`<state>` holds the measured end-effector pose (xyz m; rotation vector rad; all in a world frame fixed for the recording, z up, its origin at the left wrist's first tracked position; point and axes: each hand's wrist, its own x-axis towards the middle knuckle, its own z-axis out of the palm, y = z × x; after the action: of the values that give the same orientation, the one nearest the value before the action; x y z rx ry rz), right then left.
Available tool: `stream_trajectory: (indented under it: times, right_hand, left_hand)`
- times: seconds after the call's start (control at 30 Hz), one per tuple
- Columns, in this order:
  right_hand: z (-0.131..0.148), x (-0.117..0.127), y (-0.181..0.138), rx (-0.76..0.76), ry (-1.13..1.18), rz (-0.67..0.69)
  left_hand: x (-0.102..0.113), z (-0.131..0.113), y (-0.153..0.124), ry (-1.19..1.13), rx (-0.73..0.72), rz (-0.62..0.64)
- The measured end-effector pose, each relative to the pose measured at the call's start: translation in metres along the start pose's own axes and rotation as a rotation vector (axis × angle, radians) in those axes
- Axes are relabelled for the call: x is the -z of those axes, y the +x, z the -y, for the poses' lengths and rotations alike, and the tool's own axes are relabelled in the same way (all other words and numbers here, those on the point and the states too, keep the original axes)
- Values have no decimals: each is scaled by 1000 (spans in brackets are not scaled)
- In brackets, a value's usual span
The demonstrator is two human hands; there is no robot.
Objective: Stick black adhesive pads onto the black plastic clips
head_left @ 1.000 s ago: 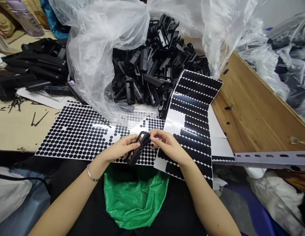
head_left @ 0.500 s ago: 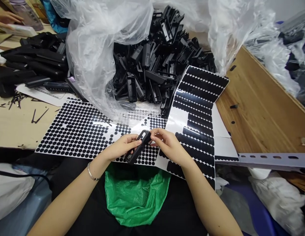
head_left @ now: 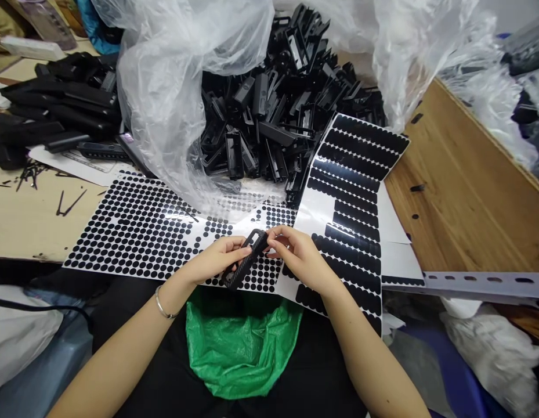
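Note:
A long black plastic housing (head_left: 243, 261) with a slot in its upper part lies slantwise between my hands, above a sheet of round black stickers (head_left: 134, 232). My left hand (head_left: 217, 258) grips it along its left side, thumb on top. At its upper right end, the fingers of my right hand (head_left: 293, 249) are pinched together against it. Whether a small sticker is also between those fingertips is hidden. Under my right forearm lies a second sheet, with rows of joined black stickers (head_left: 351, 232), its far part bent upward.
Behind the sheets, many black housings (head_left: 269, 128) are heaped in clear plastic bags (head_left: 165, 87). Black parts (head_left: 55, 110) are piled at left, near thin black scraps (head_left: 71, 200). A wooden board (head_left: 460, 191) stands at right. An open green bag (head_left: 243, 354) hangs below the table edge.
Another person's hand at the far upper left has left the view. My own hands keep almost the same hold on the housing. The whole view has shifted slightly.

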<state>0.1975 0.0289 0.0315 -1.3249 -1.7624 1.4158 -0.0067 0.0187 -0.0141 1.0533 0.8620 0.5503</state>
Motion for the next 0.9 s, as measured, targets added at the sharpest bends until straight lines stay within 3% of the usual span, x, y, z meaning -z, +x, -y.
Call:
stream_trajectory:
  times: [0.43, 0.77, 0.9]
  right_hand:
    - [-12, -9, 3, -9, 75, -76]
    - [-11, -10, 2, 3, 80, -36]
    - [-5, -8, -1, 103, -32, -110]
  left_hand:
    - [1, 4, 1, 8, -34, -39]
    - [0, 1, 0, -29, -31, -34]
    - [0, 1, 0, -74, -31, -70]
